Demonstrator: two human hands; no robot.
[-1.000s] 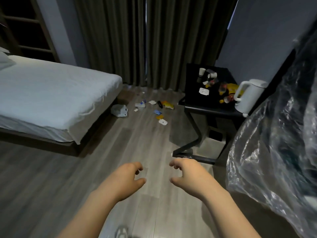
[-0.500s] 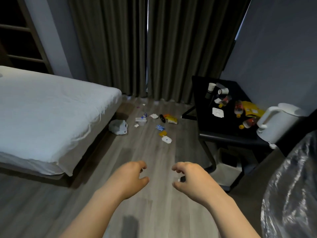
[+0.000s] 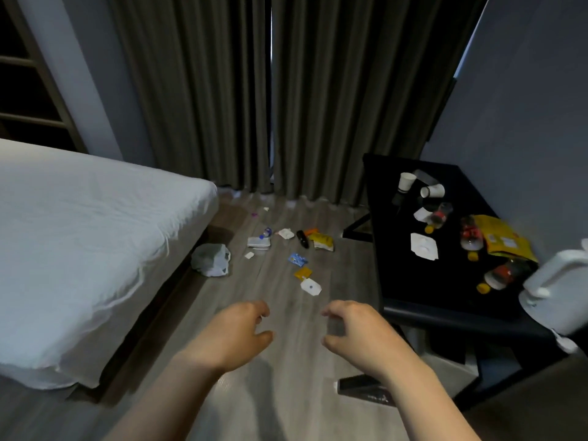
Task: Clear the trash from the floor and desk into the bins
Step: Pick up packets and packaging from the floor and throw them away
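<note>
Trash [image 3: 310,286] lies scattered on the floor [image 3: 254,281] just beyond your left hand [image 3: 235,335] and right hand [image 3: 359,338], each grip loosely curled and empty, with more on the counter [image 3: 397,249] at right, so thin flat wrappers [image 3: 297,259] may slip your pinch or get overlooked.

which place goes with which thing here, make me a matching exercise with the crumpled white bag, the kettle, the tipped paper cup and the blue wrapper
Things
1. crumpled white bag
2. white kettle
3. tipped paper cup
4. blue wrapper

Places
A. near right edge of the desk
B. floor, against the bed
C. far part of the desk
D. open floor between bed and desk

Pairs: 1-B, 2-A, 3-C, 4-D
</note>
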